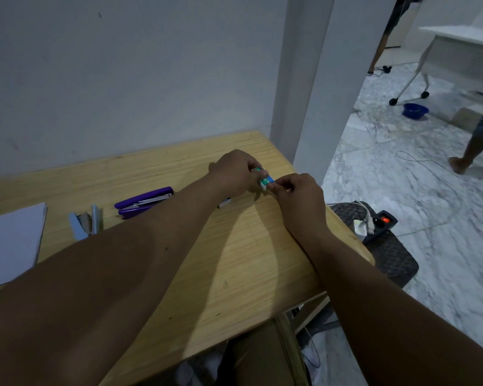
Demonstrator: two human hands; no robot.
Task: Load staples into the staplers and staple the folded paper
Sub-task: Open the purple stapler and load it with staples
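Both of my hands meet over the far right part of the wooden table [234, 263]. My left hand [234, 174] grips a small green and blue staple box [266, 181], and my right hand [299, 196] pinches its near end. A purple stapler [142, 202] lies shut on the table left of my left forearm. Further left a light blue stapler [85, 222] lies hinged open. A stack of white paper [10, 243] rests at the left edge. Under my left wrist a small white and blue object [224, 202] peeks out.
A white wall and pillar stand right behind the table. Beside the table's right edge a dark woven stool [391, 254] carries a power strip [381, 222] with a lit red switch and a white charger. A person's legs [477, 140] cross the marble floor at far right.
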